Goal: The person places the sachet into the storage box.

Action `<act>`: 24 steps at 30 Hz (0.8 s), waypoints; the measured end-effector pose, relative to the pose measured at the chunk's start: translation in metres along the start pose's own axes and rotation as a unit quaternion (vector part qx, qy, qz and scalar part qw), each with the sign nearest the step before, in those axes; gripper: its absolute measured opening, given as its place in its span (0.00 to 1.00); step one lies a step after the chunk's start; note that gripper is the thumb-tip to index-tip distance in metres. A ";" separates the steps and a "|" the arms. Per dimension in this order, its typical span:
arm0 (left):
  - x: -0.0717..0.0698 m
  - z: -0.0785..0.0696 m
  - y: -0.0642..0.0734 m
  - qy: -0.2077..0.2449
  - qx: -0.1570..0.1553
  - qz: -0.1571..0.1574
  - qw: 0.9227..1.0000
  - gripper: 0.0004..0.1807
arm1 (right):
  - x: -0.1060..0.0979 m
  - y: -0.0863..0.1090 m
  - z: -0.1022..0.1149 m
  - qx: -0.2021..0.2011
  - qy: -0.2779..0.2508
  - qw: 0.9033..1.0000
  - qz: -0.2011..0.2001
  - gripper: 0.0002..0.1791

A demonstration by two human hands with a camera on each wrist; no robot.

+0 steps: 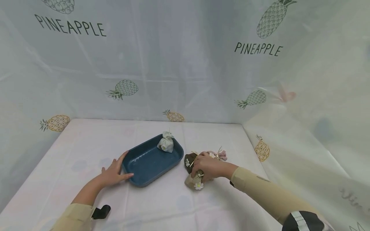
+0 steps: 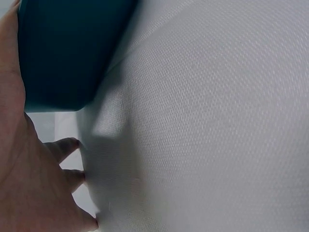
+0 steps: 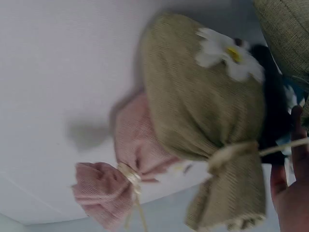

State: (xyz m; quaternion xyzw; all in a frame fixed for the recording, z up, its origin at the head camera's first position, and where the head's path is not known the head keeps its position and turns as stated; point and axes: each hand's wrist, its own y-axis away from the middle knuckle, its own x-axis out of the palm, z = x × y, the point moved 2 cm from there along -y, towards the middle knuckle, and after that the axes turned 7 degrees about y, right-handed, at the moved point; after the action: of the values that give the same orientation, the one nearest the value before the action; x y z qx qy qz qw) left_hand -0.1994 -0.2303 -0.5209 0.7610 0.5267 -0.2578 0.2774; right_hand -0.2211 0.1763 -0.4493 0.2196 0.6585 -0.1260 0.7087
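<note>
A dark blue rectangular tray [image 1: 144, 183] lies at an angle on the table. My left hand [image 1: 114, 173] rests at its left end with fingers spread and thumb by the near rim. In the left wrist view, several fingertips touch the cloth beside the tray wall. My right hand [image 1: 209, 166] pinches a tan drawstring pouch [image 1: 191, 182] near its tied neck. A dark brown pouch [image 1: 189, 158] lies just beyond the fingers. The right wrist view shows an olive-brown pouch [image 3: 203, 92] with a daisy, overlapping a pink pouch [image 3: 140, 130]; the hand partly hides these in the head view.
A pale pouch [image 1: 166, 143] sits in the tray's far right corner. The white table cloth [image 1: 95, 134] ends at a hanging pineapple-print sheet [image 1: 185, 64] behind and along both sides. A black strap end [image 1: 101, 212] sticks out by the left cuff.
</note>
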 end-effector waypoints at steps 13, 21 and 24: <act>0.003 -0.002 0.002 0.005 0.008 -0.006 1.000 0.57 | -0.054 -0.026 -0.004 0.055 -0.173 0.983 0.018 0.20; 0.003 -0.002 0.001 0.000 0.008 -0.015 1.000 0.57 | -0.065 -0.057 -0.021 0.065 -0.231 0.971 -0.025 0.20; 0.003 -0.002 0.001 0.003 0.010 -0.016 1.000 0.57 | -0.063 -0.066 -0.025 0.078 -0.254 0.963 -0.039 0.21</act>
State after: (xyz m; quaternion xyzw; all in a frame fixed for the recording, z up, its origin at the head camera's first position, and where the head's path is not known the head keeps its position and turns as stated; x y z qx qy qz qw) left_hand -0.1974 -0.2271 -0.5214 0.7561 0.5368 -0.2652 0.2644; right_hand -0.2800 0.1236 -0.3974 0.2088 0.4530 -0.2559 0.8281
